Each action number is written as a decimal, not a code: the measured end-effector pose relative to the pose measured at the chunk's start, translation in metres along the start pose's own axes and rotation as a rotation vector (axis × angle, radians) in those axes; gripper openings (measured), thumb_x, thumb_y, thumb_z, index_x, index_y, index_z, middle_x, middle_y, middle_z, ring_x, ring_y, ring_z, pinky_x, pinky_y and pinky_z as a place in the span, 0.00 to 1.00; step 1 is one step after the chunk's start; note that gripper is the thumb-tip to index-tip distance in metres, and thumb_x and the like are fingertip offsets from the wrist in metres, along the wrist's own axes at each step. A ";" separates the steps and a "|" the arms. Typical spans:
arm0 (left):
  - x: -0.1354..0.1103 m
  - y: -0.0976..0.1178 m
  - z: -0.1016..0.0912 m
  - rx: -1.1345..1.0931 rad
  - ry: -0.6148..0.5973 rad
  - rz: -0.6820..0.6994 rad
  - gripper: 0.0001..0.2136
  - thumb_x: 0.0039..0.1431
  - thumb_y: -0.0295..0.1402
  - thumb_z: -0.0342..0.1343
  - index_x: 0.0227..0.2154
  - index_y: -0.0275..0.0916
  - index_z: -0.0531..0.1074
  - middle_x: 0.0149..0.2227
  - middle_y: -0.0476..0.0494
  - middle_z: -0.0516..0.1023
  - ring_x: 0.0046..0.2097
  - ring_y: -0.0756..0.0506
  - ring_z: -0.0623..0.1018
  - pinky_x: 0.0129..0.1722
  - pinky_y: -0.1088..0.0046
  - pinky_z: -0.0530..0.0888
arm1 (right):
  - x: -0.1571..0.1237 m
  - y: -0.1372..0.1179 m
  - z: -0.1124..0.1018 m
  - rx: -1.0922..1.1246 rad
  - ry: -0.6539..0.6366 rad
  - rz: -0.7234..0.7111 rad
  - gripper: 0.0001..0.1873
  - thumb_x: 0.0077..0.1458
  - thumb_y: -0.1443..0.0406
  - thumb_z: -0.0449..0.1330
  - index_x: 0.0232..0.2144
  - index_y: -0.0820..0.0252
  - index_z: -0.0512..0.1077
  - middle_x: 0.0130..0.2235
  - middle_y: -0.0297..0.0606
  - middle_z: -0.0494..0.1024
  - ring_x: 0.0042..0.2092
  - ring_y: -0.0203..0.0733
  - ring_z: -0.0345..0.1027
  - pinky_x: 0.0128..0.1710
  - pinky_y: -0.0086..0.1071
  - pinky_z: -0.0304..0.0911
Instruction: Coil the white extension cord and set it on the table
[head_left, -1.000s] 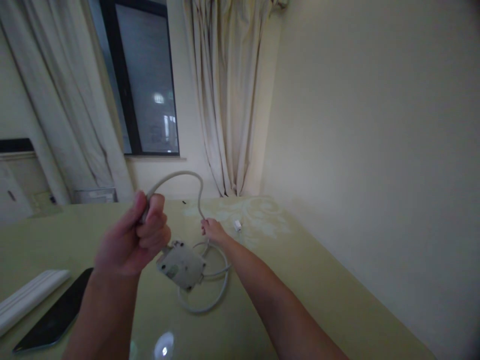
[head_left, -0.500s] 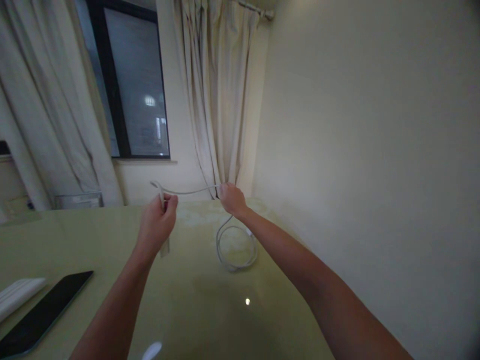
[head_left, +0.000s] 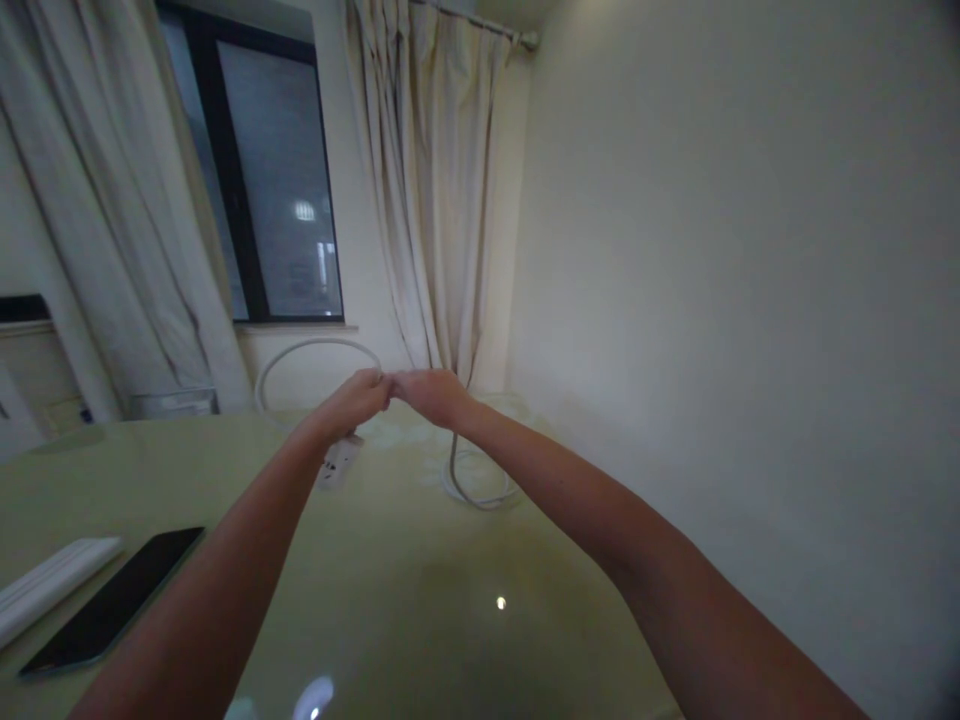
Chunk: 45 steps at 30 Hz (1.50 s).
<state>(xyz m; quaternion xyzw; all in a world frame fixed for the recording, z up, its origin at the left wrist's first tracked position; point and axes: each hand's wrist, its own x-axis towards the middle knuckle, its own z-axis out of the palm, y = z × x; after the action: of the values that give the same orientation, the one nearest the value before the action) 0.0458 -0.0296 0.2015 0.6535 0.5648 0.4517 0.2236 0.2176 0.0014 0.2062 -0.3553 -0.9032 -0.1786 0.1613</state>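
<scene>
My left hand and my right hand meet above the far part of the table, fingers closed on a white cable. A wide loop of this cable arches up and left from the hands. Just below my left wrist shows a white power strip with socket holes; my forearm partly covers it. From under my right hand the cable drops to a loose coil on the table. My fingers hide the stretch of cable between them.
A black tablet-like slab and a white ridged object lie on the glossy greenish table at the left. Curtains and a window stand behind, with a bare wall on the right.
My right hand has moved left to meet my left hand, which has shifted right. The cable, stretched between them before, now forms a loop at the left. The power strip's socket face shows.
</scene>
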 end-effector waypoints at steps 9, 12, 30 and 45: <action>-0.026 -0.029 -0.012 -0.356 -0.072 -0.128 0.23 0.56 0.52 0.66 0.22 0.39 0.67 0.20 0.54 0.63 0.20 0.54 0.58 0.18 0.79 0.54 | -0.002 0.031 0.033 0.469 -0.033 0.099 0.15 0.70 0.59 0.62 0.36 0.65 0.80 0.34 0.39 0.81 0.37 0.37 0.71 0.35 0.29 0.53; -0.028 -0.047 -0.024 -0.504 -0.020 -0.190 0.21 0.59 0.49 0.65 0.27 0.40 0.64 0.21 0.58 0.60 0.20 0.55 0.57 0.18 0.81 0.54 | -0.014 0.051 0.043 0.512 -0.056 0.117 0.14 0.68 0.62 0.64 0.31 0.65 0.80 0.29 0.36 0.78 0.32 0.35 0.68 0.33 0.28 0.53; -0.047 -0.072 -0.001 -0.246 -0.466 -0.163 0.25 0.55 0.59 0.66 0.31 0.36 0.82 0.25 0.50 0.66 0.28 0.49 0.64 0.26 0.77 0.63 | -0.002 0.090 -0.009 0.464 0.388 0.444 0.24 0.73 0.53 0.52 0.43 0.62 0.82 0.36 0.41 0.80 0.38 0.42 0.71 0.39 0.32 0.60; -0.058 -0.003 -0.047 -1.093 0.020 -0.208 0.19 0.78 0.36 0.43 0.27 0.40 0.64 0.19 0.61 0.46 0.19 0.53 0.39 0.11 0.80 0.45 | -0.040 0.085 0.057 0.182 -0.137 0.412 0.26 0.76 0.51 0.47 0.51 0.58 0.79 0.51 0.49 0.84 0.51 0.47 0.78 0.46 0.33 0.66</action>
<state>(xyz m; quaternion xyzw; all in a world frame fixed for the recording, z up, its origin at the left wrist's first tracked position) 0.0073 -0.0940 0.2024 0.3787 0.3119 0.6608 0.5679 0.2952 0.0605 0.1571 -0.5275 -0.8328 -0.0352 0.1642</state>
